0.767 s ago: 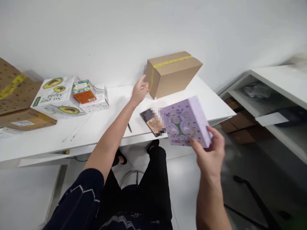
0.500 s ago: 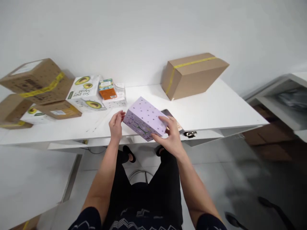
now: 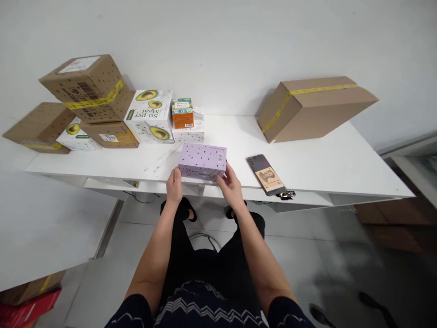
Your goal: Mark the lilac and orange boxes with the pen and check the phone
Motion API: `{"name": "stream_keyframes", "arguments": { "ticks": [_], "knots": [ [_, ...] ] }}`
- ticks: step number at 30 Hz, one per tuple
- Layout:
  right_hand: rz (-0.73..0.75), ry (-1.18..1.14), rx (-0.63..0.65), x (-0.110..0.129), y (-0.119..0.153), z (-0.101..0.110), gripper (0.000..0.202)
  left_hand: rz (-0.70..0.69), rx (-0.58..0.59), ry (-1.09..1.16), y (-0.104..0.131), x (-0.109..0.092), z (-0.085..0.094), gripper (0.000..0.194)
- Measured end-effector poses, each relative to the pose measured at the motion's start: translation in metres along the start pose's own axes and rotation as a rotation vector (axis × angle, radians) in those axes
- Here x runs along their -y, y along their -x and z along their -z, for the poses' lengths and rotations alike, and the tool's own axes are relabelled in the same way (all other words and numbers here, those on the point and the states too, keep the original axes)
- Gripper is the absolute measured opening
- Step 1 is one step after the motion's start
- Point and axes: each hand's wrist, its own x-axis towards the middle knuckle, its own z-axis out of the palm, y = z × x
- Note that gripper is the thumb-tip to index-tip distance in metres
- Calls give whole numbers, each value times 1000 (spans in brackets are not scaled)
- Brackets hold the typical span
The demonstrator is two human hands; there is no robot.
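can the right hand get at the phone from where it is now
Probably yes: the phone lies just right of the right hand, and nothing seems to stand between them. That hand is on the purple box, though, so it would likely have to let go first.

wall (image 3: 232, 50): pale grey | desk (image 3: 324, 164): white, along wall | floor (image 3: 290, 255): grey, tiled

The small box (image 3: 203, 156) at the front edge of the white table (image 3: 314, 166) is light purple with dark spots.
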Motion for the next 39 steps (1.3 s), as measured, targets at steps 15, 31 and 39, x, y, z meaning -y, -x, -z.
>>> {"name": "stream_keyframes", "arguments": {
  "ticks": [15, 31, 39],
  "knots": [
    [31, 201, -167, 15, 6, -2, 50, 16, 177, 19, -14, -5, 0, 71],
    [44, 207, -142, 17, 19, -12, 53, -37, 69, -85, 18, -8, 11, 54],
    [-31, 257, -202, 31, 1, -21, 52, -126, -41, -241, 9, -9, 20, 56]
  ]
}}
